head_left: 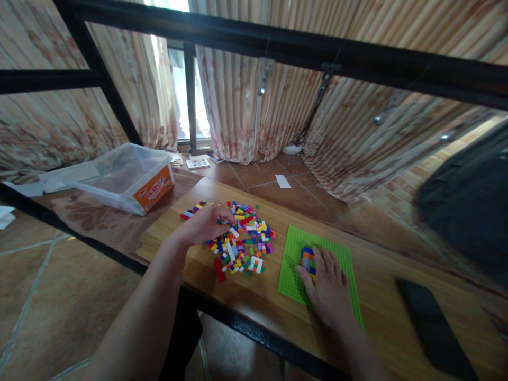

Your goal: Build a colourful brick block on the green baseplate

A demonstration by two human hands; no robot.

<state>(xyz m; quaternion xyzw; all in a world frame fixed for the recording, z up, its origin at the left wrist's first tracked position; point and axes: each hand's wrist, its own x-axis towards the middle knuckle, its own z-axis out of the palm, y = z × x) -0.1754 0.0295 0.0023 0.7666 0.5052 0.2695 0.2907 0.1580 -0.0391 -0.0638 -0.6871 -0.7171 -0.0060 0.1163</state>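
My left hand (208,223) is over the left side of a pile of small multicoloured toy bricks (254,233). Its fingers are bent downward with a gap between thumb and forefinger, and I make out no brick between them. My right hand (328,283) lies on a bright green studded baseplate (291,248). Thumb and forefinger are set around a low build of blue, orange, grey and yellow bricks (307,258) on the plate, and the hand partly covers it. Close to the pile's near edge are a long red brick (219,270) and a white arch-shaped piece (256,264).
The wooden tabletop (254,307) has a black phone-like slab (434,328) at the right. A clear plastic bin (130,169) with an orange label stands at the far left. Black metal bars (254,32) cross in front of patterned curtains (246,106). White paper (283,181) lies on the tiled floor.
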